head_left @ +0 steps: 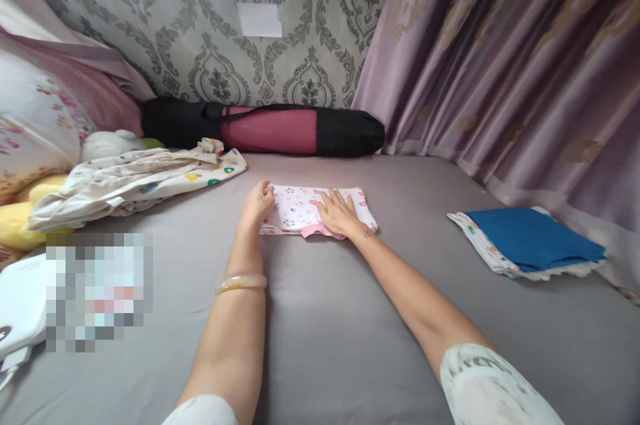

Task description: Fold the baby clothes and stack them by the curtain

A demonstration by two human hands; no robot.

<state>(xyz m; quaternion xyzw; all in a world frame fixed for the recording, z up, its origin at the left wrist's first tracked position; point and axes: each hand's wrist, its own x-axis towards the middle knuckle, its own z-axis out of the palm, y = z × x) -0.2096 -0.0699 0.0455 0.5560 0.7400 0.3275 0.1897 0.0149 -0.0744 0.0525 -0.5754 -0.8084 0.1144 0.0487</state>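
Observation:
A folded white garment (293, 202) with small pink and red prints lies flat on the grey bed sheet (320, 318). Pink trim (320, 231) sticks out along its near edge. My left hand (260, 200) is at the garment's left edge, fingers curled in and closed on the cloth there; the fingertips are partly hidden. Flat on the right half of the garment rests my right hand (339, 213), its fingers spread and pointing away from me.
Folded clothes with a blue piece (535, 238) on top lie at right. A crumpled printed cloth (135, 178) lies at left, near a white device (30, 298) with a cable. Behind, a black and maroon long bag (270, 130) lies against the wall, beside a purple curtain (440, 65).

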